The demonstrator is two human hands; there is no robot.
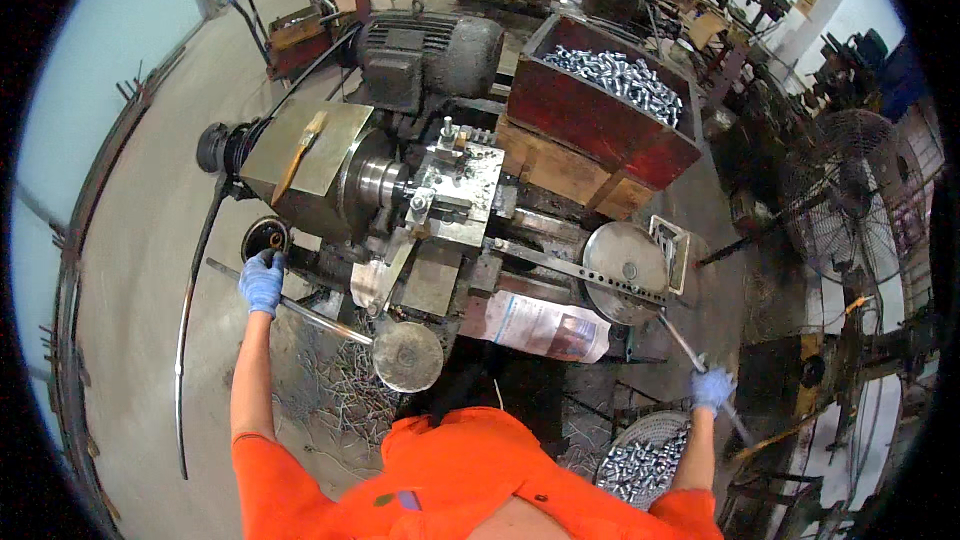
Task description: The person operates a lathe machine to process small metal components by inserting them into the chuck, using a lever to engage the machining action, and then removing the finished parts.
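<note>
My left hand, in a blue glove, is closed around a long metal lever that runs to a round metal disc. Just beyond its fingers sits a round black cup with a brass-coloured ring inside. Off to the right, my blue-gloved right hand grips another metal lever, which slants down from beneath a large round plate. Between the hands stands a lathe-like machine, with a shiny chuck facing a metal tool block.
A brush lies on the machine's cover. Behind it are a motor and a red bin of metal parts. A basket of similar parts stands low right, metal shavings low left. A fan is far right.
</note>
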